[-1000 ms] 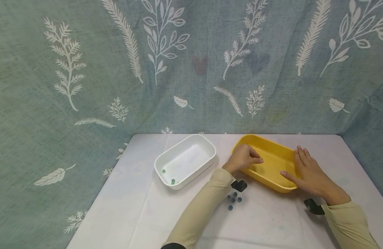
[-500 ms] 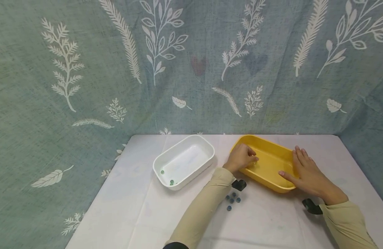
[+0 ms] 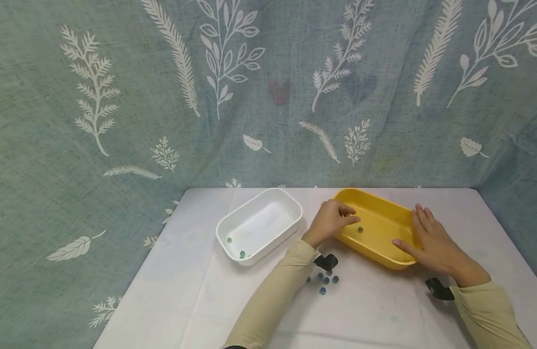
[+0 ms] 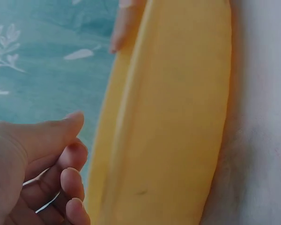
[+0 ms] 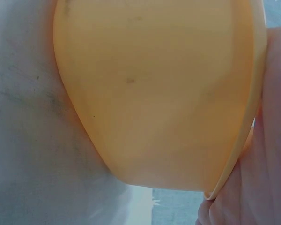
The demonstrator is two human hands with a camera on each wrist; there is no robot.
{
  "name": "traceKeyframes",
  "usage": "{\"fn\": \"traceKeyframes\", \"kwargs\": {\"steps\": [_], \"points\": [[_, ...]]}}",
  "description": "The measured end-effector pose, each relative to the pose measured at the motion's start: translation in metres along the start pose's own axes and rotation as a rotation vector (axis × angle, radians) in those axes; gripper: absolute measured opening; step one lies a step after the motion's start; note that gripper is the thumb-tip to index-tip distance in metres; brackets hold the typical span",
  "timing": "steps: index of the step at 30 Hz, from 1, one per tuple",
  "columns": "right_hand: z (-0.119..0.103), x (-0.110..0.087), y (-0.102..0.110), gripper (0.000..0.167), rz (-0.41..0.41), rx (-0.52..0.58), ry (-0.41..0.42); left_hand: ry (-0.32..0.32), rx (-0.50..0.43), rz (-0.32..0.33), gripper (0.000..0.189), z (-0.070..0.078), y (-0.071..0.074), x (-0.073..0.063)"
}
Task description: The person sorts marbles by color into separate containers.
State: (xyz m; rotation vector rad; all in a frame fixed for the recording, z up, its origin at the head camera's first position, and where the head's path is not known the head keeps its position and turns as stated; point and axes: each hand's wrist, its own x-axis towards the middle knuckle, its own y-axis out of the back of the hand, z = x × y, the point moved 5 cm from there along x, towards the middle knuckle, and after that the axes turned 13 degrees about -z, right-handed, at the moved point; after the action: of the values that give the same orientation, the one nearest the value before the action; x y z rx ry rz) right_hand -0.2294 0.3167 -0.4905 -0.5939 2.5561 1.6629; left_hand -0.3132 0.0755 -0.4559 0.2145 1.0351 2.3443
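Head view: bare L hand (image 3: 331, 220) hides pt of the rim of the shallow yellow round-cornered plastic tray (image 3: 384, 235), whose dark glassy bead (image 3: 360, 229) is too tiny for a sure colour; beige L sleeve (image 3: 270, 300) & black wrist-worn gadget (image 3: 326, 262) cover bits of the small dark-blue glassy beads (image 3: 323, 291), so no. unclear. Small green glassy beads (image 3: 242, 253) in the oblong white plastic tray (image 3: 268, 218): too tiny to count for sure. L wrist view crops yellow tray top & bottom, floor hidden behind its wall; R wrist view has bare R hand (image 5: 274, 154) blurry & cut by R edge.
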Motion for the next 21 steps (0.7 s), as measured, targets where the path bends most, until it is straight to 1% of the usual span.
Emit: {"fn": "traceKeyframes", "kwargs": {"steps": [4, 9, 15, 21], "points": [[0.0, 0.0, 0.0, 0.11, 0.0, 0.005, 0.004, -0.033, -0.023, 0.012, 0.027, 0.002, 0.011, -0.017], [0.0, 0.0, 0.001, 0.111, 0.002, 0.014, 0.009, -0.062, -0.078, 0.027, 0.028, 0.001, 0.024, -0.042], [0.0, -0.001, 0.003, 0.11, 0.003, 0.019, 0.018, -0.073, -0.146, 0.038, 0.028, -0.01, 0.03, -0.071], [0.0, -0.001, 0.001, 0.11, -0.002, 0.02, 0.014, -0.079, -0.156, 0.051, 0.023, -0.023, 0.034, -0.095]]}}
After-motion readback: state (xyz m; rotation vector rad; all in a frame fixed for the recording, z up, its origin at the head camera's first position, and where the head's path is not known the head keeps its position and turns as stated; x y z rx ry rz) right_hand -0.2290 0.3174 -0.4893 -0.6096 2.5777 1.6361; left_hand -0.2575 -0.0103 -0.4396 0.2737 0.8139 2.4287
